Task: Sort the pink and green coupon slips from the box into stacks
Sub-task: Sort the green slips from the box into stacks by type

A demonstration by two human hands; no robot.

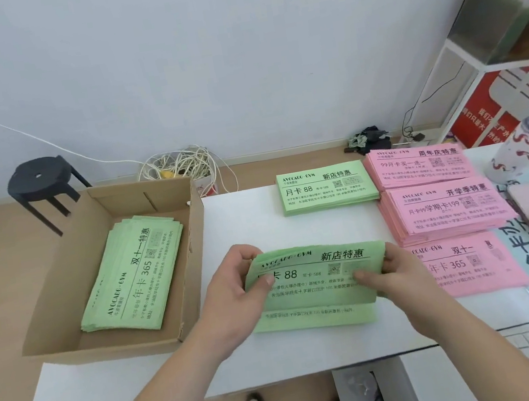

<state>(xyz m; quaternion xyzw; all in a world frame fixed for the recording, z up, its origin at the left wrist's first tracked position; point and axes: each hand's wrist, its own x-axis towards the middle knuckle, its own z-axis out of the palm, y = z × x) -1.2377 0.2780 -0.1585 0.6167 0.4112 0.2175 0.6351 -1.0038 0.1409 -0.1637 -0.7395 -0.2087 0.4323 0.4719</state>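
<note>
A person's left hand (pixel 236 291) and right hand (pixel 395 271) pinch opposite ends of a green bundle (pixel 317 282) of coupon slips, thumbs on top, low over the white desk (pixel 242 224). The step appears to be squaring it up. Next it likely goes onto the matching green stack (pixel 327 187) beyond, edges aligned. 3 pink stacks (pixel 444 210) sit to the right. More green slips (pixel 132 273) lie in the cardboard box (pixel 199 245) at left.

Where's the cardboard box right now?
The cardboard box sits on the left of the head view, at the white table's left end, green slips inside.
</note>
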